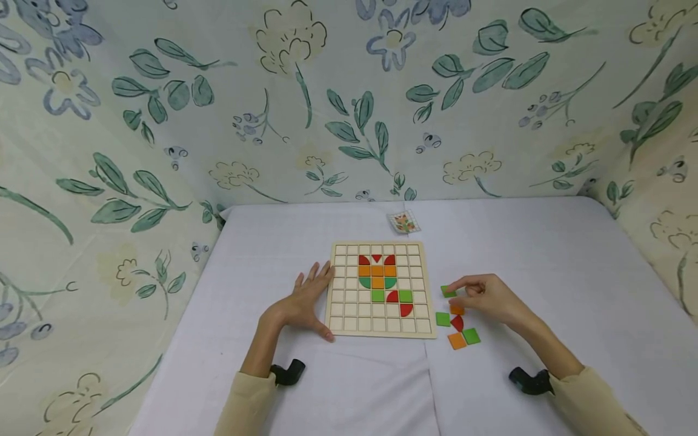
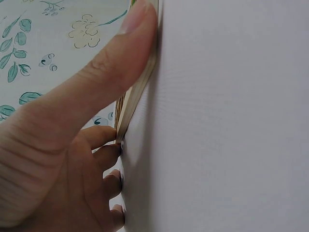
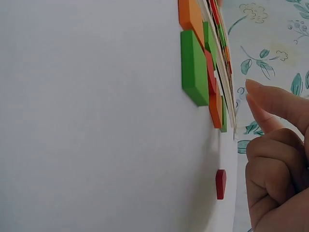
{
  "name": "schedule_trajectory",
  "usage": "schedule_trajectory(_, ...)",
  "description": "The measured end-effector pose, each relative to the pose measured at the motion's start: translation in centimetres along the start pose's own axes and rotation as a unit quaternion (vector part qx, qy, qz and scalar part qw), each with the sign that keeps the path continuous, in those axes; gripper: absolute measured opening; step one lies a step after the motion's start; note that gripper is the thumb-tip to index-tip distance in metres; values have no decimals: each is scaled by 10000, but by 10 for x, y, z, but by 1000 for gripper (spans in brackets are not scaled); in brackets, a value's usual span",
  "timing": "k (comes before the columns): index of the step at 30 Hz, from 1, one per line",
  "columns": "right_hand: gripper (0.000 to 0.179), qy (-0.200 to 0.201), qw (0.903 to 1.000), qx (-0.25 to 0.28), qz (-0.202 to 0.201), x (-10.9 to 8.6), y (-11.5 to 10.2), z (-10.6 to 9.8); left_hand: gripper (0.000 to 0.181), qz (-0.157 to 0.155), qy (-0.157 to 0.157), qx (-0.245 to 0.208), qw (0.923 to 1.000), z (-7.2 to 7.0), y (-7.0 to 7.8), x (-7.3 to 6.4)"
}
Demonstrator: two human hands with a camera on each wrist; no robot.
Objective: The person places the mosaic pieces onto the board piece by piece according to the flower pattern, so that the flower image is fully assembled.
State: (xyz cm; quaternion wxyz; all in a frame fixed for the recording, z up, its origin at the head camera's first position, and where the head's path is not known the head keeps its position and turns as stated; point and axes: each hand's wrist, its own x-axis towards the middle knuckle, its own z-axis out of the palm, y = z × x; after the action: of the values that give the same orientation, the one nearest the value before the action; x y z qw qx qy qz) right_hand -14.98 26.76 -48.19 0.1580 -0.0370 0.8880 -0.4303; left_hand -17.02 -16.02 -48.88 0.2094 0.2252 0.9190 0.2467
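Note:
A wooden grid board (image 1: 343, 309) holds a pattern of red, orange and green tiles. My left hand (image 1: 302, 303) rests at its left side, fingers along the left edge and thumb (image 2: 130, 53) at the near corner. My right hand (image 1: 488, 297) hovers right of the board, index finger over a green tile (image 1: 446, 290) and thumb by an orange tile (image 1: 457, 310). Its index finger and thumb point towards each other with no tile visible between them; the other fingers are curled. Below lie a red tile (image 1: 457, 323), green tiles (image 1: 471, 336) and another orange tile (image 1: 457, 341).
A small patterned card (image 1: 405, 223) lies behind the board on the white-covered table (image 1: 272, 242). In the right wrist view, a separate red piece (image 3: 220, 184) lies on the cloth below the hand. Floral fabric (image 1: 349, 121) hangs behind the table.

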Motion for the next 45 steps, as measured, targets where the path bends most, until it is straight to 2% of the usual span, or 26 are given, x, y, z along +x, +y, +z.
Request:
schedule_trajectory(6,40,-53,9998,46,198,-4,14,-4,151,23,1,-44,10000,0,-1,-1)
schedule_trajectory(13,39,-127,9992,-237,284,-7,21,-4,151,35,-19,-58,10000,0,-1,-1)
schedule_trajectory(22,33,-138,9998,-110,100,-4,18,-8,151,19,14,-27,10000,0,-1,0)
schedule_trajectory(33,40,-117,9994,-130,302,1,19,-5,151,29,2,-23,10000,0,0,-1)
schedule_trajectory(45,38,-200,9990,-292,281,4,15,-3,151,24,7,-31,10000,0,-1,0)
